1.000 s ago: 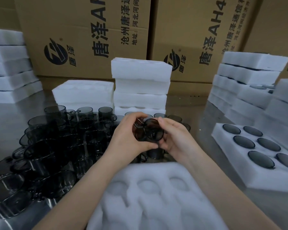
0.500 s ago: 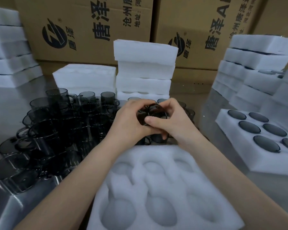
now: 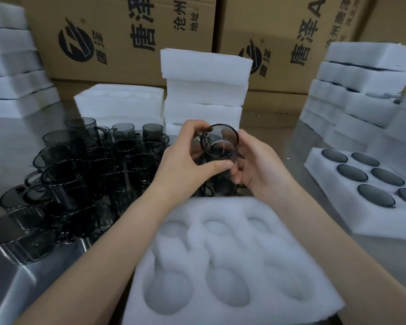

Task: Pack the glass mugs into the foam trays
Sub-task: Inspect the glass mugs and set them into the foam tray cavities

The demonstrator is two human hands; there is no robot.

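Glass mug (image 3: 219, 146), smoke-tinted, held in the air between both hands above the far edge of the empty foam tray (image 3: 220, 207), clear of the steel desk (image 3: 21, 141) and of the foam. From the left, the left hand (image 3: 185, 160) wraps thumb and fingers round the wall; from the right, the right hand (image 3: 256, 167) curls its fingers against the lower wall and base, so each grip is closed on the one mug. Its open mouth tilts toward the camera, a pose that probably serves inspection or turning the mug before insertion; the handle is hard to make out behind the fingers. Nearest the person lies the tray, its six moulded pockets all vacant, so the mug needs only a short descent. To the left, loose mugs (image 3: 80, 179) stand crowded upright on the desk as supply. Apart to the right sits a filled tray (image 3: 338, 214), dark round faces level with its foam, presumably set aside as finished. Along the back, stacked foam trays (image 3: 204, 90) and printed cardboard cartons (image 3: 117, 31)
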